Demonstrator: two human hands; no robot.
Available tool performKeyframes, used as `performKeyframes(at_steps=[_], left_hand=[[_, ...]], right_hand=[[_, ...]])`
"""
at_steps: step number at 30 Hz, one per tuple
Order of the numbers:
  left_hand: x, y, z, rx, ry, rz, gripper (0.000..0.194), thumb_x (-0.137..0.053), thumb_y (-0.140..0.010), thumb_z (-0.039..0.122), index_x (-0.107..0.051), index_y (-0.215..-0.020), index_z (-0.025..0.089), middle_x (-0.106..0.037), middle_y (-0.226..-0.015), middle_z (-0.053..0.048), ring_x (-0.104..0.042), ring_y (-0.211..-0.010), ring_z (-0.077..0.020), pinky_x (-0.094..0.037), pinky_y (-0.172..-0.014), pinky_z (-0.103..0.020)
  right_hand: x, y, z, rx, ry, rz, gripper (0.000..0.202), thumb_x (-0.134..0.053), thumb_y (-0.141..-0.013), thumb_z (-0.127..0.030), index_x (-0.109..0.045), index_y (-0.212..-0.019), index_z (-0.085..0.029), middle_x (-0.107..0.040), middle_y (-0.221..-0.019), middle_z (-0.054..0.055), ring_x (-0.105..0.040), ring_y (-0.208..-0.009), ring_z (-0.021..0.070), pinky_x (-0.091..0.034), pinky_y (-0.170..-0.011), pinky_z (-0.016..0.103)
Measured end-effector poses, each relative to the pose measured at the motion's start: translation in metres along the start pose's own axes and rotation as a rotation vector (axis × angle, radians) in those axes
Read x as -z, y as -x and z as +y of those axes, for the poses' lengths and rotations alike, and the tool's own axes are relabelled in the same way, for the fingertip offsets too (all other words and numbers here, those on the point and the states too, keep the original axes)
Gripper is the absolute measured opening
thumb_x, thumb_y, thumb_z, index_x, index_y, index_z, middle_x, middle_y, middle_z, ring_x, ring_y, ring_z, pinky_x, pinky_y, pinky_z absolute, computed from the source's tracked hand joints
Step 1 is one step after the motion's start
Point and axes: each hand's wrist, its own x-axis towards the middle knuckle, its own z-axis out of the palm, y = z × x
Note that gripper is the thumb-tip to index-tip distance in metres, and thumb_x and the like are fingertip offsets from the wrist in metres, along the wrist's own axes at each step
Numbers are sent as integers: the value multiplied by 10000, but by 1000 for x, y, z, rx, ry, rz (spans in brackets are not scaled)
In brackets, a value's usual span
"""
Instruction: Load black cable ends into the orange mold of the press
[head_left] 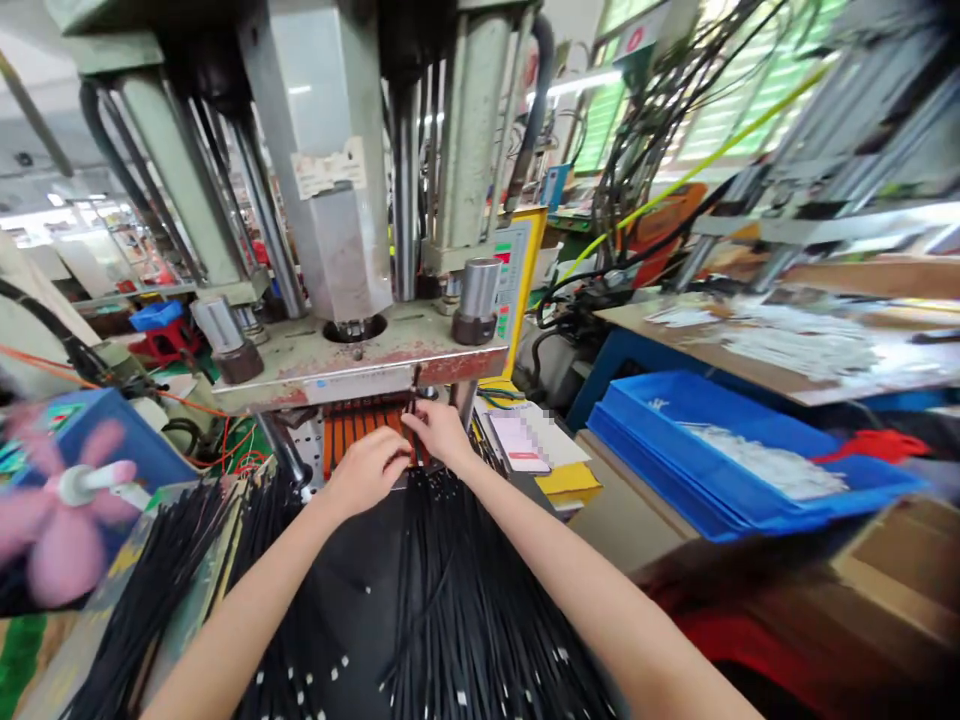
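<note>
Both hands are at the front of a press, over an orange-brown slotted plate [360, 430] with dark strips lying in its grooves. My left hand [367, 468] is at the plate's front edge, its fingers curled together and pointing right. My right hand [444, 432] is over the plate's right part, thumb and fingers bent into a pinch. Whatever lies between the fingers of either hand is too small to make out. Just below the hands, a thick bundle of black cords [480, 600] with pale tips spreads over a dark surface [352, 560].
The press's heavy platen [375, 370] hangs just above the hands. More black cords [165, 560] lie at left, beside a pink fan [75, 490]. A phone-like pad [517, 440] rests at right. Farther right are blue trays [637, 430] holding white pieces and a table with white strips [787, 340].
</note>
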Motion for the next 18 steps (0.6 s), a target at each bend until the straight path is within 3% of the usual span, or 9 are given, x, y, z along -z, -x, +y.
performKeyframes(at_steps=[2,4,8,12,15,18], left_hand=[[-9,10,-10,-81,-132,-201,280,-479,-899,181,-569,-1163,170,-589,-1254,-97,-518,-1200,-203,-385,-1052,-416],[-15,14,-13,-120,-248,-292,356,-447,-908,162,-510,-1258,158,-531,-1347,-109,-447,-1288,-217,-288,-1118,-479],[-19,11,-2,-122,-377,-295,392,-440,-909,167,-472,-1296,112,-536,-1332,-141,-463,-1274,-235,-292,-1121,-454],[-18,9,5,-69,-378,-304,496,-534,-879,352,-454,-1314,127,-518,-1327,-144,-490,-1225,-266,-395,-1043,-413],[-15,5,-1,-18,-330,-354,546,-417,-911,486,-403,-1367,187,-461,-1400,-110,-450,-1263,-254,-316,-1090,-475],[-15,-12,-16,59,-301,-441,552,-197,-958,497,-319,-1428,234,-376,-1478,-70,-340,-1355,-215,-165,-1138,-536]], right_hand=[[-4,-2,-2,-10,8,-21,149,-587,-839,-264,-678,-752,-184,-676,-681,13,-603,-648,141,-395,-647,213],[-5,-2,-3,-31,34,-37,148,-580,-846,-255,-689,-769,-190,-692,-707,28,-628,-698,161,-410,-692,227],[1,0,-4,-59,81,-57,165,-543,-854,-212,-706,-837,-199,-719,-832,64,-658,-835,211,-431,-793,275],[6,0,-4,-39,56,-97,191,-522,-843,-165,-710,-856,-191,-719,-817,59,-670,-836,214,-452,-825,285],[3,-6,-1,-4,1,-117,259,-476,-847,-110,-698,-957,-187,-720,-893,50,-666,-891,182,-452,-864,252],[-6,-7,5,-14,-33,-79,340,-420,-856,-81,-635,-1112,-141,-682,-1059,101,-621,-1025,188,-419,-950,281]])
